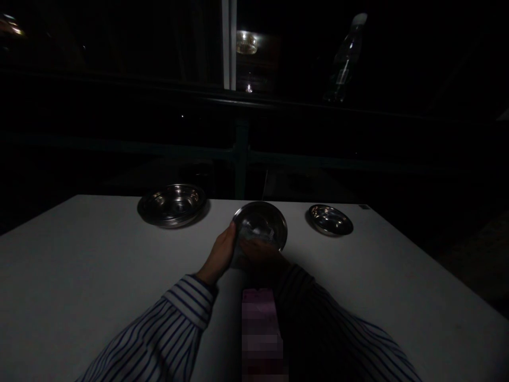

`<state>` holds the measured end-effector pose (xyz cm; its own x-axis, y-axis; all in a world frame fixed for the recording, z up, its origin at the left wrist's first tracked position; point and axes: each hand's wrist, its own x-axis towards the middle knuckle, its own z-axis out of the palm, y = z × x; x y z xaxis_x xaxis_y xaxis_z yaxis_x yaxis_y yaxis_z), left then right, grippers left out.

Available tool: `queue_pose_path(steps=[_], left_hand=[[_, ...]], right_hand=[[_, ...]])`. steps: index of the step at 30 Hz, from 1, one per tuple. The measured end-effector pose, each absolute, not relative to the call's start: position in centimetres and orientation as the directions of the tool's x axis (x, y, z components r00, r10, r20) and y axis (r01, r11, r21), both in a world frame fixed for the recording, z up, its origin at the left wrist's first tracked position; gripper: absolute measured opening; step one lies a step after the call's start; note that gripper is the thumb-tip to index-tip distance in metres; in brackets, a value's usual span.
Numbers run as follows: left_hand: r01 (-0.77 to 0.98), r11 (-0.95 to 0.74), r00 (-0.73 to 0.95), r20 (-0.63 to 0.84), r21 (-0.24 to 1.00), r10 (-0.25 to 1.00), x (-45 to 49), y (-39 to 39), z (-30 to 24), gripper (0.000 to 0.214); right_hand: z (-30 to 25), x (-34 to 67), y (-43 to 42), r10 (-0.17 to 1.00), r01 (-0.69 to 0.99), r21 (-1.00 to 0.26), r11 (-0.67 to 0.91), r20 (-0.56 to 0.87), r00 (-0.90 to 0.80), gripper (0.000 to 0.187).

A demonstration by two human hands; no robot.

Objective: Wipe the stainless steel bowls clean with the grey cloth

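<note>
A shiny metal bowl (281,225) is tilted towards me near the middle of the far table edge. My left hand (221,253) grips its left rim, thumb up along the side. In deep shadow, my right hand (262,257) reaches over the bowl's near side, its fingers against a crumpled greyish cloth (256,232) pressed to the inside. The dimness partly hides those fingers. To the left stands a stack of metal bowls (172,207), and a single shallow metal bowl (331,220) sits on the right.
The white table (99,276) ends just behind the bowls. A pink object (258,305), partly pixelated, is close to me between my forearms. Behind, a dark window has a ledge with a clear plastic bottle (345,63) on it.
</note>
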<state>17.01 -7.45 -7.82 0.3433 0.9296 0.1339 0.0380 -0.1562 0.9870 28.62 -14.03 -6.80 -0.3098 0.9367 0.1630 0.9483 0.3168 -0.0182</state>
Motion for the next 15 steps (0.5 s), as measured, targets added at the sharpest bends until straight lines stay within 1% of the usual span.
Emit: queue_pose_path(steps=[3, 6, 9, 11, 13, 15], left_hand=[[0.012, -0.115, 0.359, 0.103, 0.993, 0.928, 17.0, -7.5, -7.7, 0.063], [-0.018, -0.055, 0.358, 0.058, 0.998, 0.932, 17.1, -7.4, -7.6, 0.064], [-0.063, -0.024, 0.366, 0.045, 0.998, 0.93, 17.2, -7.4, -7.8, 0.062], [-0.094, -0.026, 0.372, 0.059, 0.995, 0.927, 17.3, -7.3, -8.0, 0.061], [-0.131, -0.048, 0.367, 0.093, 0.99, 0.926, 17.3, -7.2, -8.3, 0.058], [-0.18, -0.063, 0.355, 0.125, 0.982, 0.926, 17.3, -7.1, -8.5, 0.055]], right_hand=[[-6.5, 29.3, -14.5, 0.942, 0.954, 0.021, 0.301, 0.15, -0.3, 0.036], [-5.5, 30.5, -15.2, 0.959, 0.958, 0.066, 0.28, 0.03, -0.282, 0.028], [-4.9, 30.9, -15.1, 0.951, 0.949, 0.056, 0.309, -0.047, -0.307, 0.027], [-5.3, 30.5, -14.7, 0.944, 0.944, 0.003, 0.33, -0.017, -0.33, 0.034], [-6.2, 30.1, -14.1, 0.937, 0.936, -0.052, 0.347, 0.043, -0.345, 0.044], [-7.2, 29.8, -13.7, 0.929, 0.928, -0.082, 0.364, 0.106, -0.355, 0.049]])
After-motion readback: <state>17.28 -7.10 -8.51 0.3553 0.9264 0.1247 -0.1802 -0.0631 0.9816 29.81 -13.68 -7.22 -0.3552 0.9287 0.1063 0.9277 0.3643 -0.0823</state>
